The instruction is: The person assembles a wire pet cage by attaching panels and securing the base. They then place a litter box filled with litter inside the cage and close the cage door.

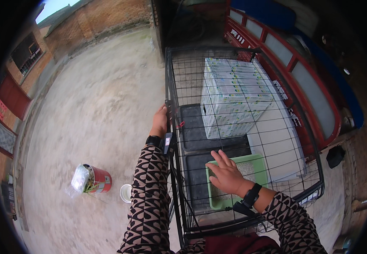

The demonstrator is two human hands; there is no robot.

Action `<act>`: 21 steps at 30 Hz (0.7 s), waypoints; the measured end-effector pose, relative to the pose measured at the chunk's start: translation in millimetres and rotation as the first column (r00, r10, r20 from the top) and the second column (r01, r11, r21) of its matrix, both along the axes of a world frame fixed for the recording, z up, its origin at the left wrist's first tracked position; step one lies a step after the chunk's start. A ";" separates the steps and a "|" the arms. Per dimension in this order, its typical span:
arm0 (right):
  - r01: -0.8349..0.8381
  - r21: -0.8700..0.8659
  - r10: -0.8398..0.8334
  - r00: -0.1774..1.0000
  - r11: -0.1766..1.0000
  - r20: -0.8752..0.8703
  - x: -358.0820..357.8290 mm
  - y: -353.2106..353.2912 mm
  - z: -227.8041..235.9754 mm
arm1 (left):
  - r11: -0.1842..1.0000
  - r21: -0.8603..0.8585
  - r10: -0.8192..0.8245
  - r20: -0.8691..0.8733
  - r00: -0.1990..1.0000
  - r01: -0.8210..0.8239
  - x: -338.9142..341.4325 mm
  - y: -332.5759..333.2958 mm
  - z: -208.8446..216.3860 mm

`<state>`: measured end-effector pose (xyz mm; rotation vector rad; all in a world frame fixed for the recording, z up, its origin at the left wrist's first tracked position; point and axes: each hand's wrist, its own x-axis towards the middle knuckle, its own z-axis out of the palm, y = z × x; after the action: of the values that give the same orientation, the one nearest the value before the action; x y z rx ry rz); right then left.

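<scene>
A black wire cage (176, 76) stands in front of me, and its mesh covers what lies inside. My left hand (160, 121) is closed round the cage's left side frame. Spread over the mesh near the front, my right hand (231, 178) has its fingers apart and holds nothing; whether it touches the wire I cannot tell. Below it sits a light green tray (260, 168) of grey granules, partly hidden by the hand. Behind that, a white carton with green print (225, 114) shows through the mesh. Black panels (192, 127) lie along the cage's left part.
A white board (272, 144) lies right of the carton. Beyond the cage stands a red vehicle side with pale panels (314, 97). On the concrete floor to the left are a red bucket (102, 181) with clear plastic and a white bowl (125, 193). Brick walls (103, 21) edge the yard.
</scene>
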<state>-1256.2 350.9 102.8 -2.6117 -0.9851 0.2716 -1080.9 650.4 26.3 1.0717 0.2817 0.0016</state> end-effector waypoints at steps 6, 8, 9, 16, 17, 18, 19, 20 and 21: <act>-0.009 0.090 0.010 1.000 0.996 -0.019 -2.7 -6.0 5.6 | 0.986 0.125 -0.092 -0.120 0.989 0.107 -29.8 -3.3 9.9; 0.026 0.174 -0.021 0.999 0.984 -0.032 -9.5 -17.6 11.6 | 0.988 0.097 -0.105 -0.170 0.980 0.123 -63.1 -12.9 20.2; 0.050 0.236 -0.047 0.999 0.970 -0.018 -15.9 -27.3 15.7 | 0.982 0.147 -0.083 -0.203 0.976 0.114 -83.3 -20.5 24.2; 0.207 0.454 -0.160 0.977 0.867 -0.139 -68.9 -148.3 48.7 | 0.994 0.051 -0.081 -0.287 0.954 0.100 -185.8 -41.3 38.8; 0.237 0.461 -0.188 0.971 0.855 -0.149 -80.5 -168.0 51.3 | 0.996 0.046 -0.063 -0.280 0.958 0.079 -193.1 -41.5 41.6; 0.262 0.501 -0.221 0.965 0.825 -0.141 -92.7 -187.8 51.3 | 0.943 0.305 -0.089 -0.164 0.982 0.136 -203.6 -42.4 43.3; 0.299 0.454 -0.270 0.954 0.839 -0.129 -102.8 -205.5 50.7 | 0.837 0.526 -0.133 -0.071 0.989 0.150 -212.1 -44.4 46.1; 0.297 0.439 -0.294 0.953 0.848 -0.075 -110.8 -226.9 50.5 | 0.885 0.458 -0.037 -0.120 0.992 0.089 -217.6 -50.2 47.2; 0.270 0.430 -0.299 0.954 0.862 0.001 -120.6 -248.0 47.5 | 0.908 0.418 0.048 -0.149 0.988 0.019 -227.1 -57.4 45.1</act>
<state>-1376.8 102.9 150.3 -2.3231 -0.5785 -0.1003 -1308.1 593.0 71.5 1.5026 0.4449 -0.0094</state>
